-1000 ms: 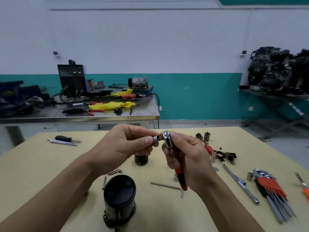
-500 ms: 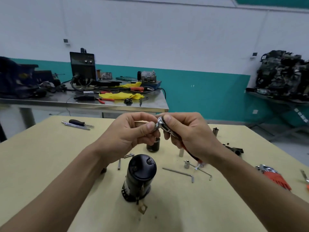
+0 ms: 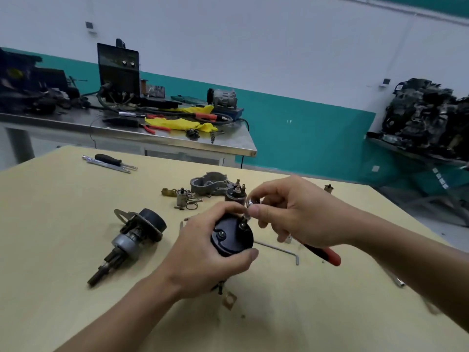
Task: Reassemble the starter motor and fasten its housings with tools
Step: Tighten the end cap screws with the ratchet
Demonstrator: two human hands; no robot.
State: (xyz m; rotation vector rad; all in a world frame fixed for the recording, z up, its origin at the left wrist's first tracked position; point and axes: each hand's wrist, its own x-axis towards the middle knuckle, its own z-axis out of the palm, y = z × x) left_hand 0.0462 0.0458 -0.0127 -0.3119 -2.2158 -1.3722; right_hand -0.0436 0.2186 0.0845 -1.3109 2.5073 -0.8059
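On the tan table point(image 3: 63, 224), your left hand point(image 3: 203, 260) curls round the black motor body point(image 3: 232, 241). Just right of it, your right hand point(image 3: 299, 217) grips the ratchet point(image 3: 328, 255), head at the body's end. Held crooked, it could slip off.

Left hand point(image 3: 203, 252) grips black motor housing point(image 3: 232, 237) mid-frame; right hand point(image 3: 297, 214) holds ratchet point(image 3: 322, 254), head on housing bolt.

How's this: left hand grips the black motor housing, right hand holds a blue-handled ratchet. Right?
Wrong colour: head view shows the ratchet has a red handle, not blue. Left hand grips the black motor housing; right hand holds the ratchet.
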